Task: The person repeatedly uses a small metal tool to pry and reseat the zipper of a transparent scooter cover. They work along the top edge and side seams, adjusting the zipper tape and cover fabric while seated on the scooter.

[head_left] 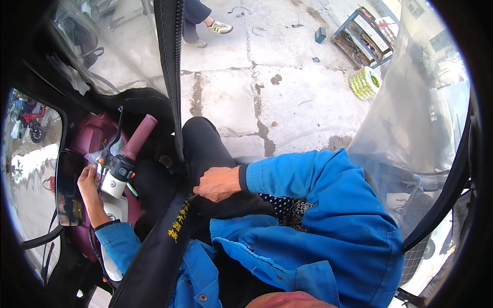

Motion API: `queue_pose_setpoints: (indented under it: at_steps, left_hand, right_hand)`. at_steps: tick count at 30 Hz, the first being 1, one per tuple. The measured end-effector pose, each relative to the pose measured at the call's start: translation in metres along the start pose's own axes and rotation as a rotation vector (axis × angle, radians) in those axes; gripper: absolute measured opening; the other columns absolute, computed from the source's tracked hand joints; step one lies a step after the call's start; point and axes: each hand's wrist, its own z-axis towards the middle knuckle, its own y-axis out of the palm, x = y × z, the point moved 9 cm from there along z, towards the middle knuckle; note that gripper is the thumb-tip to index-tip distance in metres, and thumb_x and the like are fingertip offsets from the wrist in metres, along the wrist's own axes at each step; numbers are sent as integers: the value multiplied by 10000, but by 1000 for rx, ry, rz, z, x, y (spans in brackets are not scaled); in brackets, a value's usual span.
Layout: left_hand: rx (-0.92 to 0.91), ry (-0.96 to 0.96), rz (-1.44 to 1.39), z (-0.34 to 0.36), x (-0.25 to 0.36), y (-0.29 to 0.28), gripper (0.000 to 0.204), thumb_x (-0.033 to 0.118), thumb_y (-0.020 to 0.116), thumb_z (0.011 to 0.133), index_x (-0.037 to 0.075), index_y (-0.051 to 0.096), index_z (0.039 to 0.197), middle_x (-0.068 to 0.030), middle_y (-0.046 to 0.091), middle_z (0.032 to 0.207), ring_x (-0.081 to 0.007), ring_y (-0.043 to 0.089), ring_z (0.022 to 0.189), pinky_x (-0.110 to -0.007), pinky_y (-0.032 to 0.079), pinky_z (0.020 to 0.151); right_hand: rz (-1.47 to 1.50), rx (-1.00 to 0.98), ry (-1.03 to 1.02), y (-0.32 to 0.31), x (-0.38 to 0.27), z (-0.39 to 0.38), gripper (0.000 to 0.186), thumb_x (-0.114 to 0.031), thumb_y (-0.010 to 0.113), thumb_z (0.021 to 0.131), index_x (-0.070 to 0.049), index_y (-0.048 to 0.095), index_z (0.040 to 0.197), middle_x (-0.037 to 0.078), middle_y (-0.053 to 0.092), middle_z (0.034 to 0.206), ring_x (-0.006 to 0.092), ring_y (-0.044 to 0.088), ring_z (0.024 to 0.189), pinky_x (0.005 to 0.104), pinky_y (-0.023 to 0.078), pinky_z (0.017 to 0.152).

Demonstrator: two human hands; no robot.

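Observation:
My right hand is closed in a fist in front of my lap, thumb and forefinger at the upper end of a black fabric flap with yellow lettering. The fingers seem to pinch the flap's edge; what lies inside them is hidden. To the left, my left hand is raised beside the scooter's handlebar controls, fingertips drawn together near some clear plastic. Whatever those fingertips hold is too small to make out. A dark red grip and a black brake lever stand just above the controls.
A black zipper edge hangs from above. Clear plastic sheets enclose both sides. Outside, a person's shoe, a metal rack and a yellow-green bucket are on the concrete floor. A mirror stands at left.

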Motion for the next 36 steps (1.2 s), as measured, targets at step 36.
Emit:
queue_pose_setpoints:
  at_steps: [36]
  left_hand:
    - [143,31,187,-25,33,2,276,248,706,988,-24,751,976,12,574,719,-88,480,660,-285,368,626]
  right_hand:
    - [-14,5,43,-1,-1,5,255,-233,586,1015,0,680,1059,254,728,830,471,720,803,553,576,709]
